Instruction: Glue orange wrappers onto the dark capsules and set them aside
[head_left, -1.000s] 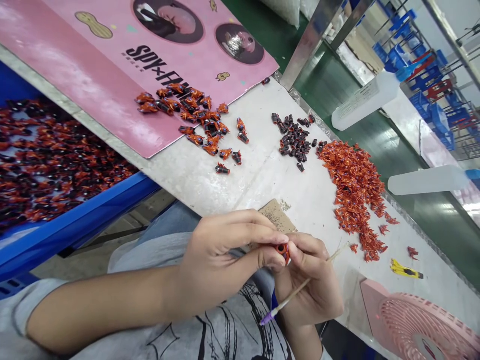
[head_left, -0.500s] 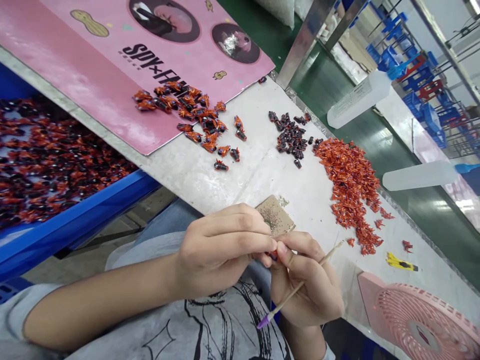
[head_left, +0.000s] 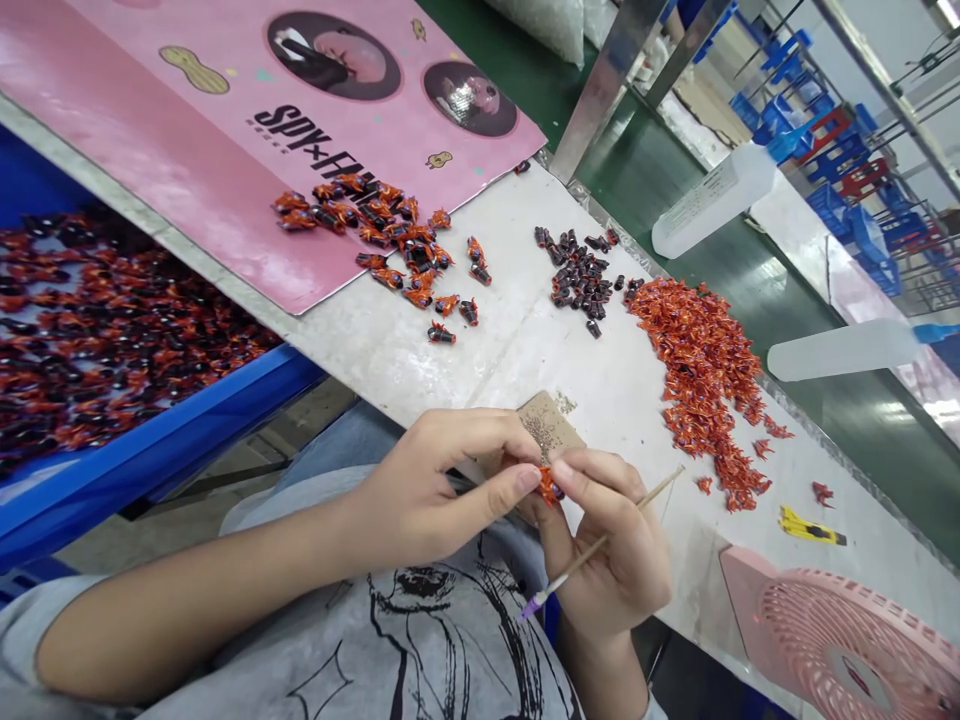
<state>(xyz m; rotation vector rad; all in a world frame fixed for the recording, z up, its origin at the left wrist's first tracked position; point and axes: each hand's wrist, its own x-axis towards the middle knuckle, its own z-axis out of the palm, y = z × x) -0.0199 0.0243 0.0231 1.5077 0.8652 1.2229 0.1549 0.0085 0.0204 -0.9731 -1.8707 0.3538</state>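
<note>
My left hand [head_left: 435, 490] and my right hand [head_left: 611, 545] meet at the table's near edge, both pinching one small orange-and-black part [head_left: 550, 487] between thumbs and fingertips. A thin wooden stick with a purple tip [head_left: 592, 548] is also tucked through my right hand's fingers. Just behind the hands lies a small brown cardboard square [head_left: 551, 432].
On the white table [head_left: 420, 355] are a pile of orange pieces [head_left: 701, 375], a cluster of dark pieces [head_left: 581, 280] and assembled orange-black parts [head_left: 390, 240] partly on a pink printed board [head_left: 225, 150]. A blue bin [head_left: 112, 340] of parts is left; yellow cutter [head_left: 810, 525] and pink fan [head_left: 840, 650] right.
The hands have shifted slightly and turned the small part between the fingertips, so more of its orange side shows. The view moved a little.
</note>
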